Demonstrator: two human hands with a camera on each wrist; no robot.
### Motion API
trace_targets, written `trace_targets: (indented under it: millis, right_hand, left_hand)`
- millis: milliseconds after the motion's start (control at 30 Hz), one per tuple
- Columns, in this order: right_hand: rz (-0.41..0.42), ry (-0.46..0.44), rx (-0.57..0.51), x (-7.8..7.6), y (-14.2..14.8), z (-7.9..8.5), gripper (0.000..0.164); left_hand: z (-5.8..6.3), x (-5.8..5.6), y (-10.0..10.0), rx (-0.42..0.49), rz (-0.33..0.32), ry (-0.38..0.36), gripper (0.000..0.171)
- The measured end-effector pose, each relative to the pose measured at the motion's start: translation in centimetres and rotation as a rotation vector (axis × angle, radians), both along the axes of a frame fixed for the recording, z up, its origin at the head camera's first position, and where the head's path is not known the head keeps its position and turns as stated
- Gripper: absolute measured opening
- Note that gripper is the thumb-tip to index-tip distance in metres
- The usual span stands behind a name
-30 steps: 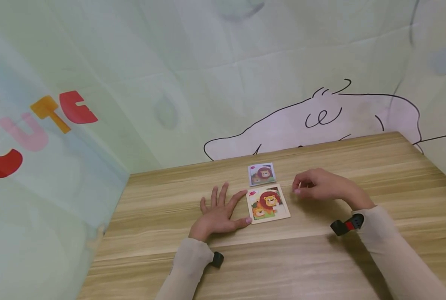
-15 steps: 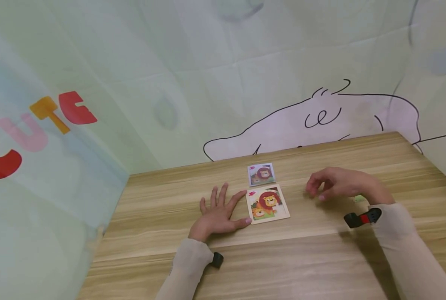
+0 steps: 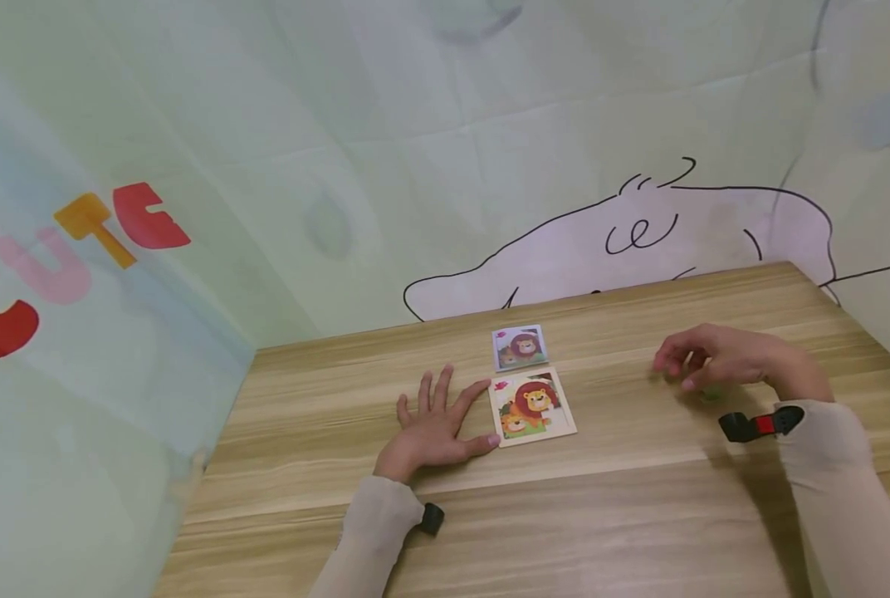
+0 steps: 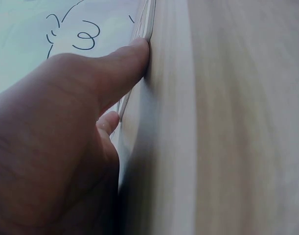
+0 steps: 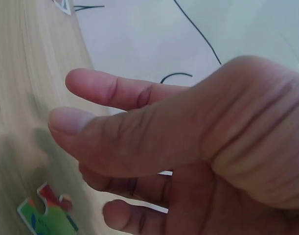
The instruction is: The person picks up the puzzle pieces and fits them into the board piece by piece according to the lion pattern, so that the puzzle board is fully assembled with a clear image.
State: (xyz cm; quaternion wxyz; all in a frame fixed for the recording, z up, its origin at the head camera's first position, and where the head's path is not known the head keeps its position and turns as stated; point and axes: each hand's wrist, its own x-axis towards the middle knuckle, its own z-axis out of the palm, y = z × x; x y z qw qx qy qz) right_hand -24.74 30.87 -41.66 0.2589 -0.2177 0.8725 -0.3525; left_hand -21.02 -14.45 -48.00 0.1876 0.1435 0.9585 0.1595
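A square lion jigsaw puzzle (image 3: 532, 407) in a pale wooden frame lies flat on the table, a pale bare patch at its lower right. My left hand (image 3: 433, 436) rests beside it with fingers spread. Its thumb and index fingertip touch the frame's left edge; in the left wrist view the thumb (image 4: 125, 63) presses that edge. To the right, my right hand (image 3: 736, 361) hovers over the table, fingers loosely bent and holding nothing. Below it is a loose green and red puzzle piece (image 5: 49, 220), mostly hidden by the hand in the head view.
Just behind the puzzle lies a small card (image 3: 520, 347) with the same lion picture. The wooden table (image 3: 564, 523) meets a printed cloth backdrop (image 3: 385, 166) at its back and left sides.
My right hand has moved to the right, away from the puzzle and over the loose piece. My left hand has stayed at the frame's edge.
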Motion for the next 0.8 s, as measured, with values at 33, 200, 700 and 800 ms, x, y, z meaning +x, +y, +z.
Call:
trace_targets:
  millis: [33, 200, 700, 800]
  right_hand:
    - [-0.008, -0.001, 0.002, 0.0, 0.2, 0.0, 0.029]
    - [-0.051, -0.01, 0.032, -0.2, 1.0, -0.3, 0.029]
    - [-0.134, -0.051, 0.088, 0.0, 3.5, -1.1, 0.038]
    - [-0.148, -0.069, 0.1, -0.1, 3.5, -1.1, 0.038]
  left_hand:
    - [0.0, 0.0, 0.0, 0.001, 0.0, 0.002, 0.09]
    - [-0.1, 0.0, -0.1, 0.0, 0.0, 0.007, 0.09]
    - [0.0, 0.1, 0.0, -0.001, 0.004, 0.005, 0.09]
    - [0.1, 0.1, 0.0, -0.004, 0.004, 0.009, 0.09]
